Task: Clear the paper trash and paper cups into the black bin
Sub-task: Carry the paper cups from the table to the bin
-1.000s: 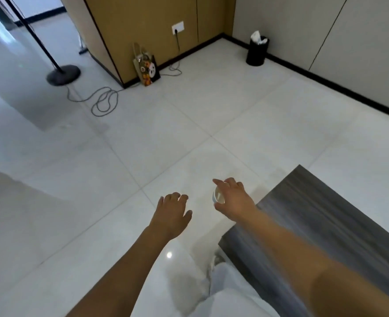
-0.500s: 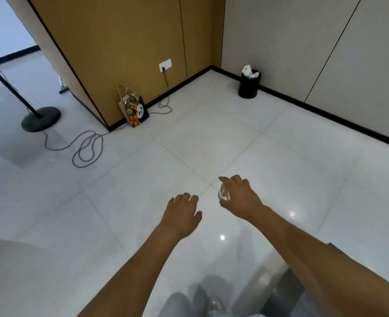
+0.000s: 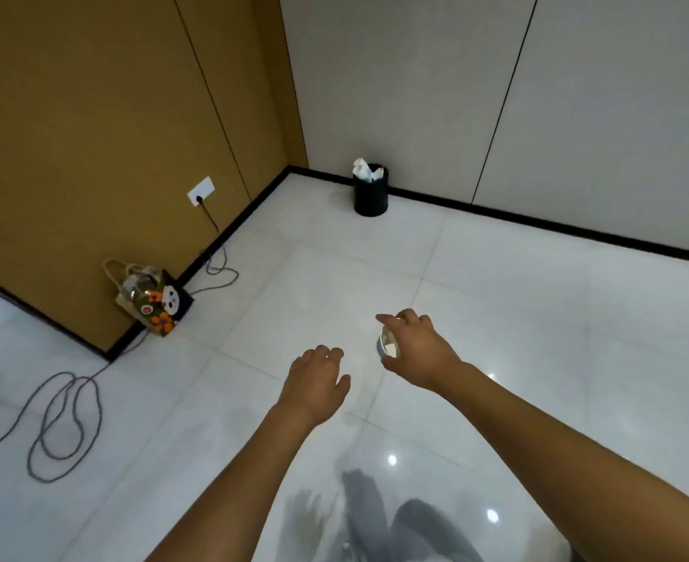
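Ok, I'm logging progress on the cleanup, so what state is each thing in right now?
paper cup: held in the right hand, tipped on its side, not yet binned.
right hand: grip curled round the cup.
left hand: holds nothing, fingers loosely curled.
black bin: upright by the wall, white paper sticking out of its top.
gift bag: standing against the wooden panel.
cable: plugged into the wall socket, slack looped on the floor.

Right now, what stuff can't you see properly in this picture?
- Paper cup, head view: the right hand covers most of it, so any contents stay hidden.
- Black bin: too far away to identify the white paper sticking out.
- Left hand: its palm faces away.
- Cable: cut off by the left edge.
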`<state>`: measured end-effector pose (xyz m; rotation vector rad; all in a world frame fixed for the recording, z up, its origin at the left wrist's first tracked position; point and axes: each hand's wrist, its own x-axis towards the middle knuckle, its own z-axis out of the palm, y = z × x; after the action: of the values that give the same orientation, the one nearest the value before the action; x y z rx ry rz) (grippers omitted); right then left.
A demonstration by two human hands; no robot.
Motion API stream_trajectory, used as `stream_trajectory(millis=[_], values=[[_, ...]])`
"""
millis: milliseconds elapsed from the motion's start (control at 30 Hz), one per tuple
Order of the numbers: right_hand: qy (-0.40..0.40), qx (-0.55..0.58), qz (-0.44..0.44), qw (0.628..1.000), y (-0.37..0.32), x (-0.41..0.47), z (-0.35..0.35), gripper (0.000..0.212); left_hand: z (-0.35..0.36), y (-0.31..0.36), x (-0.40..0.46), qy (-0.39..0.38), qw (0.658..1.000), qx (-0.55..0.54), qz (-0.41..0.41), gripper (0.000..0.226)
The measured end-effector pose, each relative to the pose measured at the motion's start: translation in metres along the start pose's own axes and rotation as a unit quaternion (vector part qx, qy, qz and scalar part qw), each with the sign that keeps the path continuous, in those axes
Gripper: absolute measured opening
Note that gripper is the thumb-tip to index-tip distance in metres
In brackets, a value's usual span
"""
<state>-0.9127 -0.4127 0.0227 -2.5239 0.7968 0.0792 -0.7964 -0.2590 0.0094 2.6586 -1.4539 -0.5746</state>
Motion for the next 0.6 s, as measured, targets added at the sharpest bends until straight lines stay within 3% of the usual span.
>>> stream_trajectory(millis=[233, 600], values=[[0.012, 0.004, 0.057, 0.998, 0.047, 0.143, -0.048, 0.069, -0.051, -0.004, 0.177, -0.016, 0.998, 0.017, 0.061, 0.049], [-0.016, -0.030, 0.040, 0.999, 0.142, 0.408, -0.154, 0.068, -0.138, 0.016, 0.453, -0.027, 0.999, 0.005, 0.031, 0.048]])
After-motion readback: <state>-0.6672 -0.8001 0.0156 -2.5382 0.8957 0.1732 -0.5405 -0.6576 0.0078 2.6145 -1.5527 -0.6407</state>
